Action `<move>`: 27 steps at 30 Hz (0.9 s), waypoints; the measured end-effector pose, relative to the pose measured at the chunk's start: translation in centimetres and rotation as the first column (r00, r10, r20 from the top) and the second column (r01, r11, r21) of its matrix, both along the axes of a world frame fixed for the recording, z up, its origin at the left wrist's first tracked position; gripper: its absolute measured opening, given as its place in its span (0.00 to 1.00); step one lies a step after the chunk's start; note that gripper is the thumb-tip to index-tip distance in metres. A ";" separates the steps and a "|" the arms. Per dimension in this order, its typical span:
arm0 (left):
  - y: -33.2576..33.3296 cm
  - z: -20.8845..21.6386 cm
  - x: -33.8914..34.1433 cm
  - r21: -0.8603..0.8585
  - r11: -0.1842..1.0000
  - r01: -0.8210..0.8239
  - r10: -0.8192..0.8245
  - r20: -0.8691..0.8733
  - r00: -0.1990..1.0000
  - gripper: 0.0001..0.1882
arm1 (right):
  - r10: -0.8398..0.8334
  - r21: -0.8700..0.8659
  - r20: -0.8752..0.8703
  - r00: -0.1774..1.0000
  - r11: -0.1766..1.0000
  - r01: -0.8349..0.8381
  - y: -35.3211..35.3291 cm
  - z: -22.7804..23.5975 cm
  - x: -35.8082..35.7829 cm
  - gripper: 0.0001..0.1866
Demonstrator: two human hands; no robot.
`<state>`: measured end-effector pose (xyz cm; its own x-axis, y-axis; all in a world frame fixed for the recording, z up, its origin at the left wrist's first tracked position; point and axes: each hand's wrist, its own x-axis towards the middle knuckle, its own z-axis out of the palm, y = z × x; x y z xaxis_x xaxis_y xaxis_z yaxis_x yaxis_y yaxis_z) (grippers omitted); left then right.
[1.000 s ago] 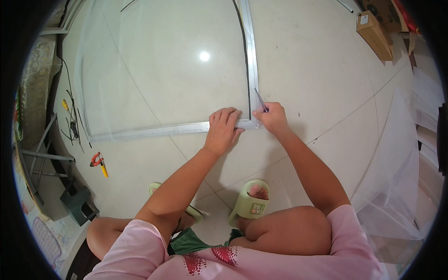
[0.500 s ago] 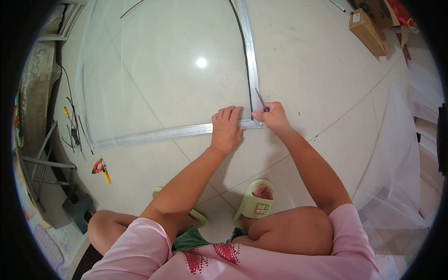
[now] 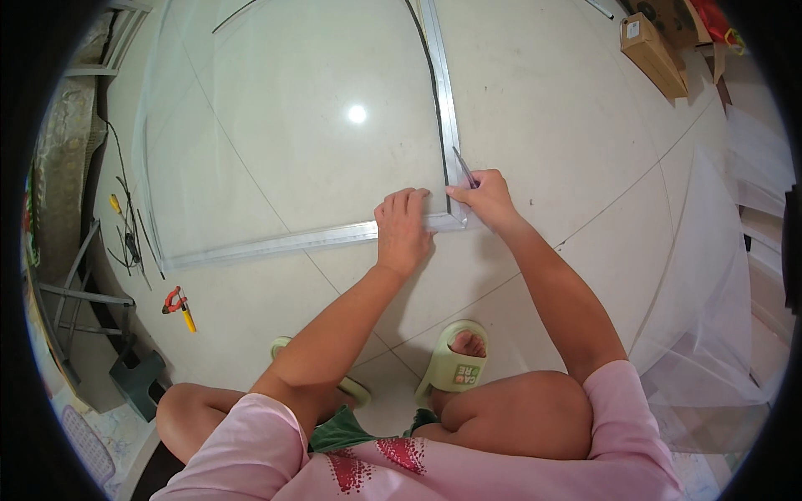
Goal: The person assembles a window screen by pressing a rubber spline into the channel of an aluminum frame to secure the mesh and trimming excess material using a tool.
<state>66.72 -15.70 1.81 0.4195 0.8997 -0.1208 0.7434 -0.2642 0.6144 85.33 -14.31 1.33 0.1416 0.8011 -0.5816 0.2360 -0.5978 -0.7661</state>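
Observation:
A silver metal frame [image 3: 292, 243] lies on the floor with sheer mesh [image 3: 251, 167] spread across it. My left hand [image 3: 403, 232] is wrapped over the near rail, just left of the corner, its fingertips bent down past the rail. At the right rail, my right hand [image 3: 489, 200] is closed round a slim screwdriver-like tool [image 3: 463, 165], whose thin shaft sticks out up and left. That thumb presses on the black rubber strip [image 3: 437, 108] running along the rail. Most of the tool's handle is hidden by my fingers.
Pliers [image 3: 175, 302] with red and yellow handles lie at left, near black cord scraps [image 3: 132, 244] and a yellow-handled tool [image 3: 115, 203]. A folding metal stand [image 3: 88, 292] is at the left edge. Cardboard boxes [image 3: 653, 57] stand far right; loose mesh [image 3: 702, 292] drapes at right.
My right hand has moved slightly up along the right rail, away from the corner, with the tool still in it. My left hand keeps its place on the near rail.

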 end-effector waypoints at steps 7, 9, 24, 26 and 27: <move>0.3 0.2 0.1 -0.001 0.997 -0.074 0.074 -0.063 0.995 0.41 | -0.078 -0.065 -0.290 0.954 0.996 0.062 0.5 2.4 -0.2 0.09; 0.7 0.0 0.3 0.037 0.999 -0.029 0.032 -0.094 0.995 0.42 | -0.144 -0.079 -0.318 0.937 0.989 0.125 0.0 2.5 0.1 0.10; -0.1 -0.6 -2.1 0.063 0.996 0.063 -0.058 -0.080 0.995 0.39 | -0.048 0.080 0.223 0.974 0.996 0.031 -0.4 0.3 -0.1 0.13; -0.2 -0.9 -2.1 0.071 0.995 0.067 -0.061 -0.075 0.995 0.38 | -0.042 0.091 0.257 0.965 0.996 0.019 -0.7 -0.2 -0.1 0.14; -0.3 -0.9 -1.9 0.082 0.994 0.073 -0.067 -0.067 0.995 0.37 | -0.039 0.105 0.294 0.955 0.994 0.008 -0.8 -0.4 0.1 0.16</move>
